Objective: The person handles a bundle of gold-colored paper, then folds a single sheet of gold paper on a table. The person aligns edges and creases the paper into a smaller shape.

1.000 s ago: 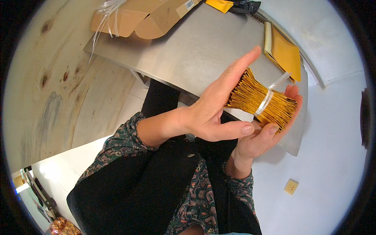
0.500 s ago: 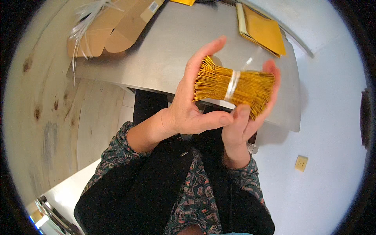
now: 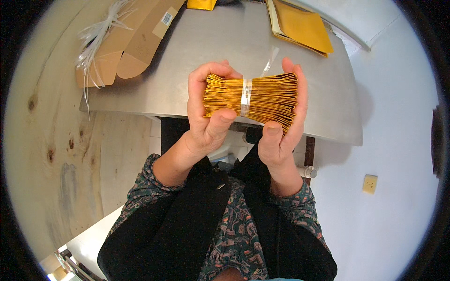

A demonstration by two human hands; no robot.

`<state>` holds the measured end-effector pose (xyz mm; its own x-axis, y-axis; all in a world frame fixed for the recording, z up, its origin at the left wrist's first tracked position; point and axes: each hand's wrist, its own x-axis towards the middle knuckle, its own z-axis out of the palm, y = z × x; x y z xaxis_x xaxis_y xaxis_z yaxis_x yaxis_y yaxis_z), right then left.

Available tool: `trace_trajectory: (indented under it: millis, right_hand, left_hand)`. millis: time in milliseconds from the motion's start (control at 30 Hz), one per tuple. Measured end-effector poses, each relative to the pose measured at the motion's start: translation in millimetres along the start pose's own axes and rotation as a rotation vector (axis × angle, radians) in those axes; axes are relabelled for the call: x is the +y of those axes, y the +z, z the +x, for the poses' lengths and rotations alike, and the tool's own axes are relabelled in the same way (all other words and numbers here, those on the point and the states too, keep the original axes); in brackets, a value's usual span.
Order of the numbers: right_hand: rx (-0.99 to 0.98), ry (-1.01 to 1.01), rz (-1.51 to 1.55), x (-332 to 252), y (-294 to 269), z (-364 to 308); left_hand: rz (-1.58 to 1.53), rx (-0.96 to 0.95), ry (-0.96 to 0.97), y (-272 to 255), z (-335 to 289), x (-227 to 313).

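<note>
A thick bundle of gold folded sheets is held up between my two hands, over the near edge of the metal table. A clear strap cinches it round the middle, so both ends fan out. My left hand wraps the left end, thumb on the near side and fingers curled over the far side. Around the right end closes my right hand, its thumb against the near corner and its fingers along the outer edge. A loose tail of the strap sticks out beyond the bundle's far side.
The grey metal table carries an opened cardboard box with white plastic straps at the left. Yellow envelopes lie at the far right, near a wall. A gold packet sits at the far edge. Plywood stands at the left.
The bundle has shifted left and turned roughly level. My left hand, whose thumb was stretched out, now curls round the left end; my right hand keeps its hold.
</note>
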<state>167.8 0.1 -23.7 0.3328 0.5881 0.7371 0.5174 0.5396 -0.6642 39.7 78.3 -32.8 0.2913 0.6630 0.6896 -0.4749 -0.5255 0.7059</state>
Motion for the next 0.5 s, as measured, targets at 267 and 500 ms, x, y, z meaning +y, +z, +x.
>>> trace_trajectory:
  millis: [267, 500]
  right_hand:
    - [-0.029, -0.002, -0.098, 2.2, -10.1, -0.8]
    - [0.037, 0.045, 0.000, -1.4, -2.4, -0.4]
  left_hand:
    - [-0.105, 0.041, -0.044, 1.9, 0.0, -1.6]
    - [-0.112, 0.031, -0.112, 1.1, -3.3, -1.6]
